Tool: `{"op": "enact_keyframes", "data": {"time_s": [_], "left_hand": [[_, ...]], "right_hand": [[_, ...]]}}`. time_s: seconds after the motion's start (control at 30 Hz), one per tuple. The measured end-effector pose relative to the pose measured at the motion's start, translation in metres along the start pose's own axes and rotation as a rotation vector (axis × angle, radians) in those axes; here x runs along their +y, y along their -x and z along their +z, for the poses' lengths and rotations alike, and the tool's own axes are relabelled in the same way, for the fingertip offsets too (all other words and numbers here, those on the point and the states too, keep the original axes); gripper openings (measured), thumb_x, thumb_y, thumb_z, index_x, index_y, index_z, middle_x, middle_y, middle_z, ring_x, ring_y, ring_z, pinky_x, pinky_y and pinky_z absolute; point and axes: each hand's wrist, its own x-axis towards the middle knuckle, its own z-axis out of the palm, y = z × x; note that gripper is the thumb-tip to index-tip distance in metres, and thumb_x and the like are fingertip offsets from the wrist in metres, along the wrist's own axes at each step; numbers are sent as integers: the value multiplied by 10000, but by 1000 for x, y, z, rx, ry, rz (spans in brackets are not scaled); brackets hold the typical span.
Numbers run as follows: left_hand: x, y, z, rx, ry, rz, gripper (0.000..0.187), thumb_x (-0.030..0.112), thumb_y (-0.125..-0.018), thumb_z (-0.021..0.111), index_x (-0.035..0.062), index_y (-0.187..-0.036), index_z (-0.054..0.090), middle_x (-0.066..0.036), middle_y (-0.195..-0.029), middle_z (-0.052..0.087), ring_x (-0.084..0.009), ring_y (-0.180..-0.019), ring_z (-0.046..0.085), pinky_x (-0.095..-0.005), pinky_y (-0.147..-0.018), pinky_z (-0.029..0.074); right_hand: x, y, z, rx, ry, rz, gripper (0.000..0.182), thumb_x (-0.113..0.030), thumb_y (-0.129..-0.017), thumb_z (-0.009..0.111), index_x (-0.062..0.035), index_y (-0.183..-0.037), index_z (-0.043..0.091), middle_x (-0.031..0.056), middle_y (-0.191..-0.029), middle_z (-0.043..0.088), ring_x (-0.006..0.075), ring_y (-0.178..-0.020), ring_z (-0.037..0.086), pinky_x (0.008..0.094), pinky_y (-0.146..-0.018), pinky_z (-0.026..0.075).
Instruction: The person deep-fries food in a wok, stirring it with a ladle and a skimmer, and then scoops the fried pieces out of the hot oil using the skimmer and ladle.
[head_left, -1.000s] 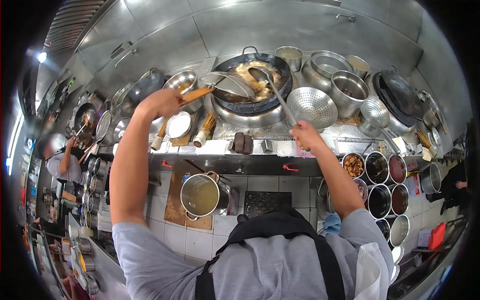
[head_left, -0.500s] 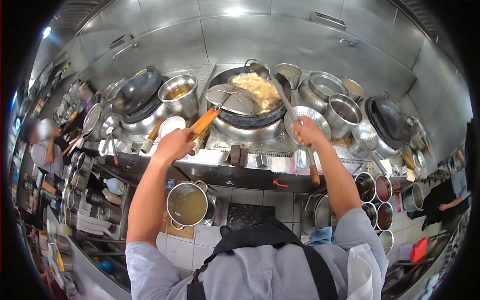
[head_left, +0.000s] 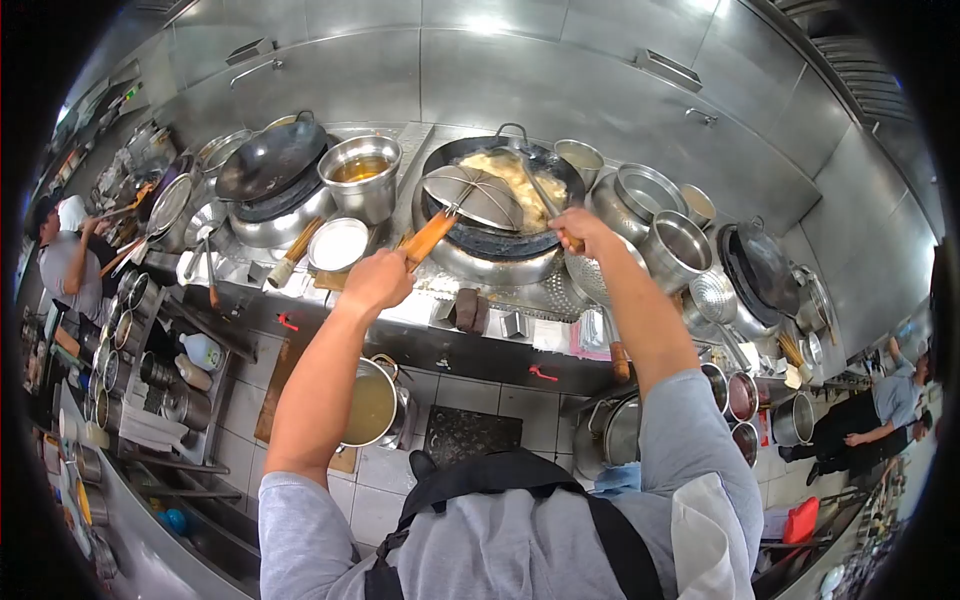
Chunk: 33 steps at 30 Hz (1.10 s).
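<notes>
Left hand [head_left: 378, 280] closed round the handle [head_left: 431, 240], you hold the strainer [head_left: 472, 200] over the wok [head_left: 571, 180], upper centre; your right hand [head_left: 587, 235] grips the ladle [head_left: 541, 190]. Both look stiff, the strainer likely front-heavy: hold well back. A pot [head_left: 365, 200] stands near, left; your right arm [head_left: 645, 310] half hides a colander [head_left: 590, 274].

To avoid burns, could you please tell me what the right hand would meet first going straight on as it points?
The right hand, holding the ladle, would probably meet the near right edge of the wok first, though depth is unclear.
</notes>
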Motion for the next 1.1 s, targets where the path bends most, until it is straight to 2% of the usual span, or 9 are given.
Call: {"op": "enact_keyframes", "data": {"time_s": [0.1, 0.23, 0.4, 0.63, 0.77, 0.8, 0.93, 1.03, 1.1], "left_hand": [[8, -9, 4, -4, 1, -16, 349, 250, -862, 595, -2, -1103, 612, -241, -1069, 639, -403, -991, 629, -473, -879, 495], [21, -18, 17, 37, -10, -10, 358, 258, -862, 597, -15, -1092, 615, -256, -1055, 640, -410, -983, 633, -475, -871, 500], [30, -23, 21, 34, -40, -4, 334, 256, -859, 601, -4, -1069, 606, -247, -1007, 645, -406, -961, 630, -481, -857, 498], [34, 4, -17, 3, -124, 10, 347, 272, -851, 609, -3, -1061, 630, -235, -1016, 657, -395, -939, 648, -474, -835, 512], [31, 9, -21, -33, -141, 20, 310, 252, -843, 566, 42, -1064, 627, -156, -794, 694, -341, -816, 667, -451, -779, 504], [34, 13, -24, -4, -171, 50, 311, 245, -839, 572, 40, -1066, 628, -141, -775, 696, -323, -809, 671, -439, -766, 509], [34, 16, -20, 21, -238, 47, 315, 246, -842, 577, 41, -1076, 629, -121, -734, 695, -298, -792, 675, -425, -756, 511], [38, 16, -19, -2, -211, 19, 318, 254, -847, 584, 39, -1077, 630, -123, -740, 695, -298, -790, 676, -429, -755, 510], [41, 17, -19, -6, -191, 11, 318, 259, -849, 589, 38, -1073, 631, -127, -748, 695, -305, -791, 675, -432, -753, 510]], "right_hand": [[10, 33, -10, -35, -41, -25, 173, -152, -895, 609, -152, -924, 439, -32, -594, 481, 61, -408, 444, 211, -328, 325], [32, 68, -33, -5, -12, -128, 180, -155, -896, 607, -111, -997, 465, -14, -639, 497, 67, -417, 448, 219, -333, 327], [52, 112, -51, 13, -28, -164, 367, -189, -872, 640, -71, -1170, 462, -5, -664, 501, 83, -438, 450, 241, -361, 325], [74, 158, -46, 105, -37, -222, 365, -184, -894, 614, -59, -1193, 445, 3, -668, 489, 88, -436, 437, 250, -348, 290], [88, 107, -33, -20, -58, -122, 422, -193, -900, 612, -63, -1255, 424, 9, -673, 492, 89, -428, 435, 244, -345, 300], [90, 90, -29, -81, -48, -93, 437, -201, -901, 615, -83, -1273, 419, 6, -670, 496, 85, -423, 435, 245, -344, 316], [61, 96, -2, 12, 7, -164, 411, -182, -894, 617, -89, -1241, 417, 7, -667, 490, 89, -454, 443, 259, -364, 327], [71, 85, 9, 63, 103, -267, 449, -135, -872, 608, -43, -1256, 395, 46, -702, 493, 117, -478, 457, 298, -385, 331], [64, 66, 6, 16, 102, -186, 413, -132, -868, 614, -44, -1218, 412, 52, -701, 489, 127, -483, 463, 306, -388, 340]]}}
